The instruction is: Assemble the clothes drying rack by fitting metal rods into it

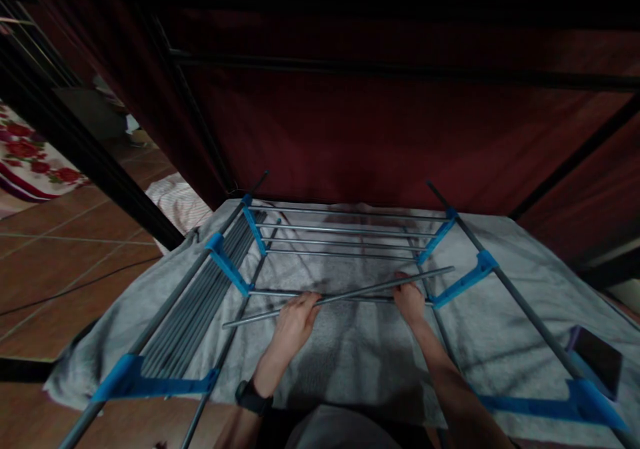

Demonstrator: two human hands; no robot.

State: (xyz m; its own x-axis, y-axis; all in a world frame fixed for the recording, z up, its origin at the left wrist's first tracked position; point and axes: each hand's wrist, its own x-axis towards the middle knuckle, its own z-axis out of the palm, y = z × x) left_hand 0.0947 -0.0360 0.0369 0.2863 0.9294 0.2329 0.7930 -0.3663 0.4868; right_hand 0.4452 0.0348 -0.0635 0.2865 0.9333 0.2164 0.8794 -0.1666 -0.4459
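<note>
Rod (357, 292) slanted | left hand (297, 314), right hand (410, 299) | fingers wrapped around it

Near end of the rack (375, 299) beyond the bottom edge

No text, label, brand, number or sign can be read anywhere in the scene before you.

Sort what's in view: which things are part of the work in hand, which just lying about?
Apparently in use:
- grey rod in both hands
- blue brackets
- side poles
- row of rods at left

Apparently just lying about:
- dark phone
- floor cable
- striped cloth
</note>
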